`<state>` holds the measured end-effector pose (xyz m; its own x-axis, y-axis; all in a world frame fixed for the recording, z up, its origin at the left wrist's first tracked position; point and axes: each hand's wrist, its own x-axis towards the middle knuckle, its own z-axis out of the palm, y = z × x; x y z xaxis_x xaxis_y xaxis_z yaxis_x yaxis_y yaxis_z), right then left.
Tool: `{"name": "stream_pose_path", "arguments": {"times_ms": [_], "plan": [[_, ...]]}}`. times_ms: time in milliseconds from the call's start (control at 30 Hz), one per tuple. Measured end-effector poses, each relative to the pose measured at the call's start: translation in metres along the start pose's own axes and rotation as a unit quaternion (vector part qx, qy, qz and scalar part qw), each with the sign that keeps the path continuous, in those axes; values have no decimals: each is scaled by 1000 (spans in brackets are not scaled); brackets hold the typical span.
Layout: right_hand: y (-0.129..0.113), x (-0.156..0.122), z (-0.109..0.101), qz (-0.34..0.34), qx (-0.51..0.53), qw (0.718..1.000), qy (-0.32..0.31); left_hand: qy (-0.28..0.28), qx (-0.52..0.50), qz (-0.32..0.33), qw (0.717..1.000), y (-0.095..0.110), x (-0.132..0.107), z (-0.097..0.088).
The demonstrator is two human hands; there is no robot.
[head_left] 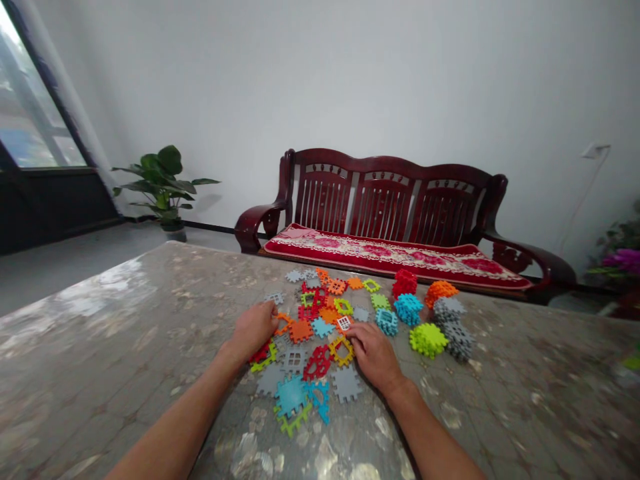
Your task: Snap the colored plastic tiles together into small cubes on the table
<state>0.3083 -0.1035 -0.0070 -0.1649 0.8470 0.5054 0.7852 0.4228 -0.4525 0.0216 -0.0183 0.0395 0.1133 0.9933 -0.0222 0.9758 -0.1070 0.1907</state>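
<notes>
Notched plastic building tiles in several colours lie loosely spread between my hands. My left hand (256, 327) is closed, its fingertips on the left edge of an orange open-frame tile (284, 324). A red and a lime tile (264, 358) lie partly under that hand. My right hand (375, 352) has its fingers pinched at the lower right corner of a small white window-shaped tile (343, 323). Just below that is a yellow frame tile (341, 351). Nearer to me are a red tile (317, 363), a grey tile (347, 384) and a blue tile (292, 395).
To the right stand stacks of tiles: lime (429, 340), grey (457, 340), blue (408, 309), red (404, 283) and orange (441, 292). They rest on a patterned stone-look table (150, 347). Behind it is a dark wooden bench (383, 200); a potted plant (167, 183) stands at left.
</notes>
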Motion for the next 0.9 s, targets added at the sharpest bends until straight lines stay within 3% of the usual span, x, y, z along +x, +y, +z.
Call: {"name": "stream_pose_path", "arguments": {"times_ms": [233,567,900], "plan": [[2,-1,1,-4,4,1000,-1,8,-16,-7,1000,2,-2,-6],[-1,1,-2,0,9,1000,-4,24,-89,15,996,-5,5,0],[0,0,0,3,4,1000,-5,-6,-17,-14,1000,-1,3,-1]]}}
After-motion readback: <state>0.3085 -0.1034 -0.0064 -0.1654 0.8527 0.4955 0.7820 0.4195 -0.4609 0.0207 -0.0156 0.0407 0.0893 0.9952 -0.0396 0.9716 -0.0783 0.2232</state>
